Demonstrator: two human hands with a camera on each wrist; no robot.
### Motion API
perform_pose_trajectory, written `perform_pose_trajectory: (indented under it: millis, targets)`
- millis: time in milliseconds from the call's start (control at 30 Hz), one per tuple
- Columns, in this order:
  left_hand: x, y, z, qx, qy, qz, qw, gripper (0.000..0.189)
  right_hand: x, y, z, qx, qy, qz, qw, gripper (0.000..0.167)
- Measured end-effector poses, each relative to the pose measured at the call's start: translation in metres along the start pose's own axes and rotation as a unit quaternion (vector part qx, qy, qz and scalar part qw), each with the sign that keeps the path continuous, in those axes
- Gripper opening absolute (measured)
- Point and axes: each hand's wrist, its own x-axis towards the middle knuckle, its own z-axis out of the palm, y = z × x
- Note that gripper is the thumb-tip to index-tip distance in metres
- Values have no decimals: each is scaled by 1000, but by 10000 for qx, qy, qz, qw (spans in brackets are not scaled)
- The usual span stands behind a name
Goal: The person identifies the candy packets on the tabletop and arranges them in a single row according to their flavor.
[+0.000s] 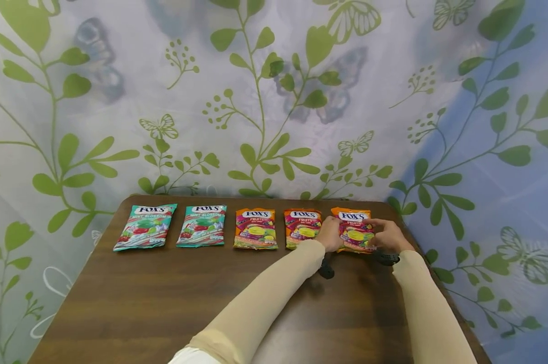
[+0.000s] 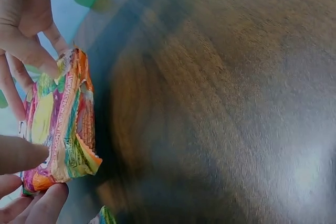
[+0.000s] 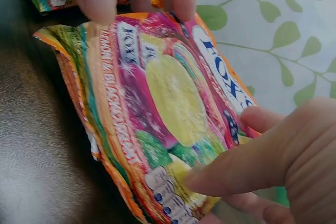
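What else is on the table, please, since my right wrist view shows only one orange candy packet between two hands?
Observer: Five flat Fox's candy packets lie in one row near the far edge of the dark brown wooden table.
Operator: Which one is being held?
Observer: The orange fruits packet at the right end, with the left hand on its left side and the right hand on its right.
Operator: Are all five orange?
Observer: No. The two green mint packets lie at the left end; the other three are orange.
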Motion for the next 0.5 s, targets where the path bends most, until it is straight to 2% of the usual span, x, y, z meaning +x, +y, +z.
perform_pose_trajectory:
  millis: [167,300,500]
  targets:
    - [-4,1,1,-193,-144,-29,9997,66,-2,1,9,83,137,212,9996,73]
    - [-9,4,-2,-250,-202,68,9995,64,-3,0,13,103,204,349,9991,74]
    - [-18,7,-9,-333,-295,85,9990,64,-3,-1,15,226,221,373,9988,75]
